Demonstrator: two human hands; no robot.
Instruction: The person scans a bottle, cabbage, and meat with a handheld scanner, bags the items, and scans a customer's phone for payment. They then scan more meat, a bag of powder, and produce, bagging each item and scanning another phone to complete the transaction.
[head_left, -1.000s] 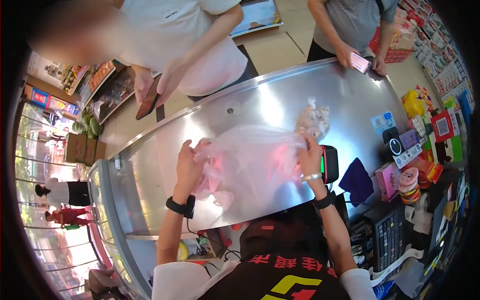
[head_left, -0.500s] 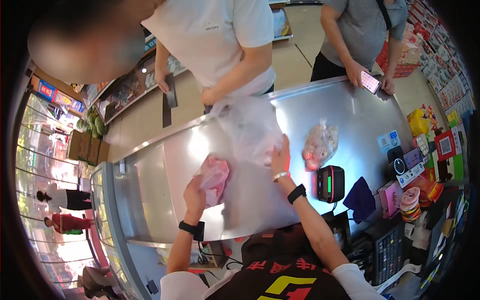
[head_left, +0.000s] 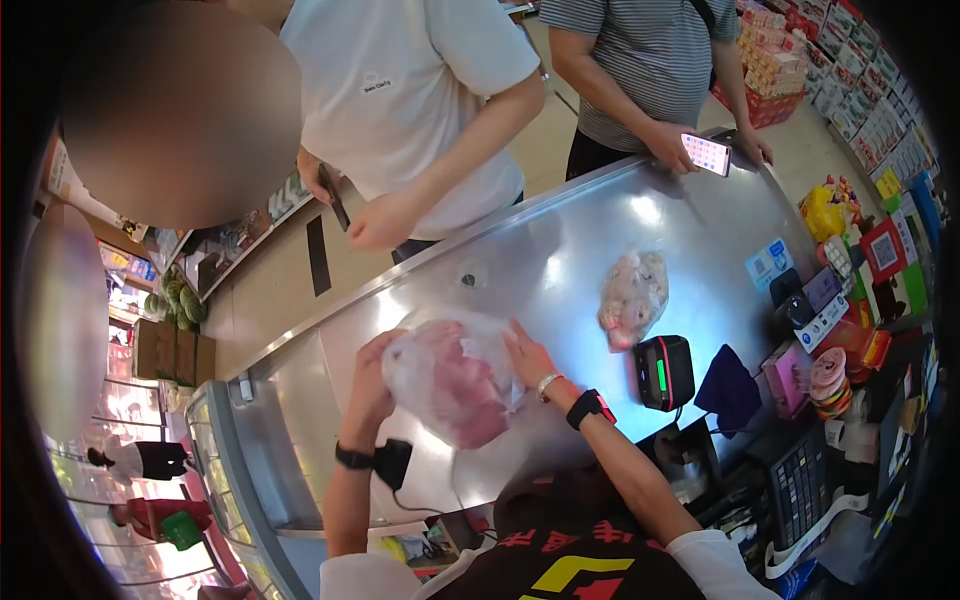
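A thin clear plastic bag (head_left: 412,378) is held above the steel counter (head_left: 560,225), with pink, meat-like contents (head_left: 478,395) showing through it. My left hand (head_left: 370,382) grips the bag's left side, its fingertips partly hidden by the plastic. At the right side, my right hand (head_left: 530,362) has its fingers closed on the bag's edge. Farther right on the counter lies a second, knotted clear bag (head_left: 632,298) with pale lumpy contents, touched by neither hand. A black scanner-like box (head_left: 662,372) with a green display stands near it.
A person in a white shirt (head_left: 410,110) stands across the counter. Another in a striped shirt (head_left: 640,70) holds a lit phone (head_left: 707,155). To the right are a dark purple cloth (head_left: 728,390), a keyboard (head_left: 797,492) and a QR-code card (head_left: 770,262).
The pink contents, before in my left hand apart from the spread plastic bag, are now inside it. My right hand has moved left and both hands are closer together.
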